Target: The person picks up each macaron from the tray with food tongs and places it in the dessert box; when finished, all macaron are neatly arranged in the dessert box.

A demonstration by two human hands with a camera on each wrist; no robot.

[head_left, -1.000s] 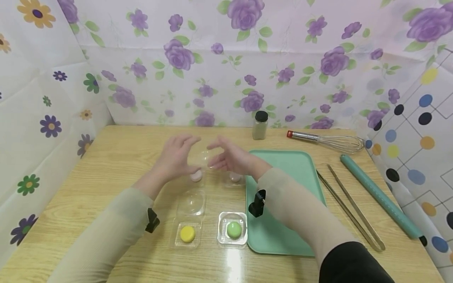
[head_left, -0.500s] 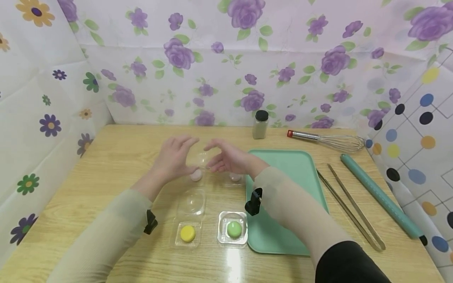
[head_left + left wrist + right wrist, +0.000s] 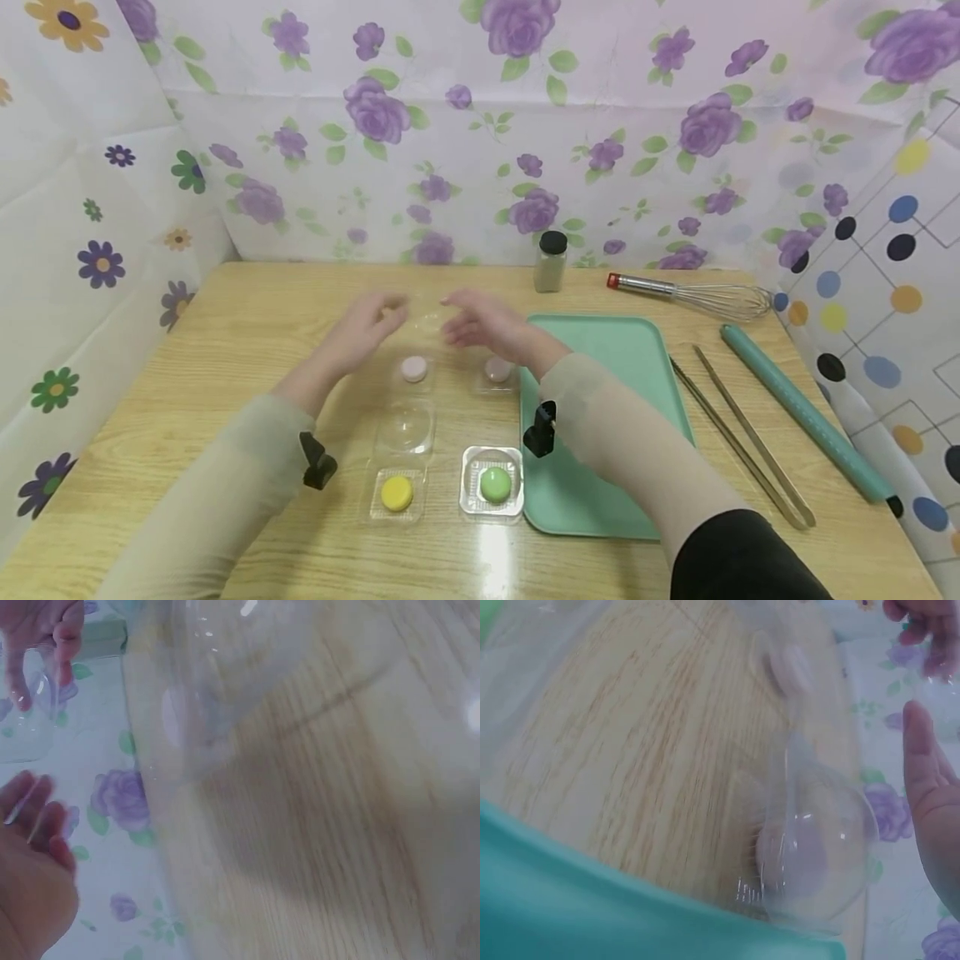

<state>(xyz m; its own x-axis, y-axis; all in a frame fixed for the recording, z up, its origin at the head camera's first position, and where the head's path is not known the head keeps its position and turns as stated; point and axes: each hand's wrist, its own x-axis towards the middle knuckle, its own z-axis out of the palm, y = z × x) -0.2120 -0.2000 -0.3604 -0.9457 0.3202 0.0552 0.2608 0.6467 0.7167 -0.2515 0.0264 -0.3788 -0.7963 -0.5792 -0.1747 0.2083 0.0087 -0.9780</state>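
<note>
In the head view my left hand (image 3: 363,333) hovers left of a clear plastic lid (image 3: 429,325), its fingers loosely bent and apparently holding nothing. My right hand (image 3: 487,329) is on the lid's other side, fingers fairly straight; they overlap the lid in the left wrist view, though contact is unclear. Just in front of the lid, a pale pink macaron (image 3: 413,369) sits in a clear box base. To its right, another pink macaron (image 3: 497,369) lies under a domed cover (image 3: 840,847). Nearer me are a yellow macaron (image 3: 397,493) with its lid (image 3: 406,427) folded back, and a green macaron (image 3: 495,484) in a box.
A green tray (image 3: 600,500) lies beneath my right forearm. Beyond it are metal tongs (image 3: 742,433), a teal rolling pin (image 3: 806,412) and a whisk (image 3: 697,296). A black-capped jar (image 3: 551,262) stands by the table's back edge.
My left hand has drawn back to the left, its thumb away from the pink macaron's box, which shows fully. My right hand is nearly in place, fingers slightly farther from me.
</note>
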